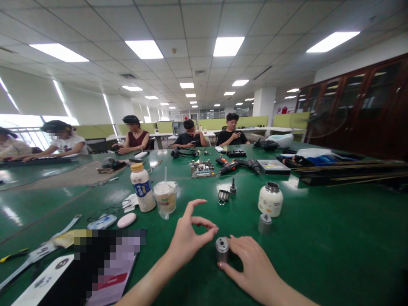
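My right hand [251,263] grips a small metal cylinder [222,255] from its right side, thumb low and fingers behind. The cylinder stands upright on the green table [318,255], and dark holes show in its top face. Just above and left of it is my left hand [193,227]. Its thumb and middle fingertips meet in a pinch while the index finger is raised apart; anything between the tips is too small to make out. A second metal cylinder [264,225] stands farther right, in front of a cream jar [270,200] without a lid.
Beyond my hands are a small metal cup [223,195], a dark metal fitting [233,187], a circuit board [202,169] and power drills [228,166]. Leftward stand a milk tea bottle [142,189] and a plastic cup [165,199]. Several people sit across the table.
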A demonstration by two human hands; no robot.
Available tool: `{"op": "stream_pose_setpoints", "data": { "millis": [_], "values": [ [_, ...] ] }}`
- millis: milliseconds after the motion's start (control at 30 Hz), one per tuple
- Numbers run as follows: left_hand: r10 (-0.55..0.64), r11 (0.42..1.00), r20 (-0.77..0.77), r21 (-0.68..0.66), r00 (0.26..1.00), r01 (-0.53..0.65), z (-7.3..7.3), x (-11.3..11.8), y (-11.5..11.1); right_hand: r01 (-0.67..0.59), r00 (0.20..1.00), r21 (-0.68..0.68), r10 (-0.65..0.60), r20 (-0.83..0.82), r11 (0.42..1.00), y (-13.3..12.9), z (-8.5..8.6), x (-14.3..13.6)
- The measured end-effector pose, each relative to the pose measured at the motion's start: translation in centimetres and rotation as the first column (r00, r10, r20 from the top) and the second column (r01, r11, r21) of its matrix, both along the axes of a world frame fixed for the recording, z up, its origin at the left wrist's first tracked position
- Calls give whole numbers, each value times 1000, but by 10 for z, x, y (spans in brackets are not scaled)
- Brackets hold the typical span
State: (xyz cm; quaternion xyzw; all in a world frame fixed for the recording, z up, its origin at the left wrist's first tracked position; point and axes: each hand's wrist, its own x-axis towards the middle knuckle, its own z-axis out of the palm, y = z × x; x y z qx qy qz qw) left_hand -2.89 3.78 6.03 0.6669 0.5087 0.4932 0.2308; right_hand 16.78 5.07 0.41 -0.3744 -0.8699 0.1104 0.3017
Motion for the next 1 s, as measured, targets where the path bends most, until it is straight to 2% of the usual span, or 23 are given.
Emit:
{"op": "stream_pose_setpoints", "data": {
  "millis": [67, 200, 267, 433, 533, 633, 700, 767, 833, 1000],
  "values": [
    [23, 1000, -50, 0, 998, -23, -5, -12, 7, 5, 1000, -3, -5, 0, 1000, 0, -1, 0],
    [-121, 986, -138, -132, 983, 103, -23, -27, 16, 17, 1000, -12, -16, 11, 1000, 0, -3, 0],
    [-148, 982, -174, -143, 974, 123, -31, -29, 17, 16, 1000, -13, -16, 19, 1000, 0, -3, 0],
    [-62, 992, -203, -118, 977, 38, -38, -30, 18, 10, 1000, -8, -10, 14, 1000, 0, -3, 0],
    [-23, 994, -176, -108, 984, 4, -34, -28, 18, 9, 1000, -1, -9, 8, 1000, 0, -2, 0],
    [5, 999, -81, -47, 997, -9, -19, -18, 13, 14, 1000, 5, -14, 7, 1000, 0, -2, 0],
    [-36, 999, -7, -11, 999, 36, -7, -7, 6, 17, 1000, 10, -17, 8, 1000, 0, -1, 0],
    [-78, 997, 5, -2, 997, 78, 1, 4, -1, 18, 1000, 20, -18, 10, 1000, 0, -1, 0],
    [-115, 993, -5, -24, 993, 115, 3, 12, -6, 11, 1000, 31, -11, 13, 999, 0, -1, 0],
    [-125, 991, -62, -54, 990, 122, -4, 16, -10, -13, 1000, 25, 13, 8, 1000, -1, 1, -1]
  ]
}}
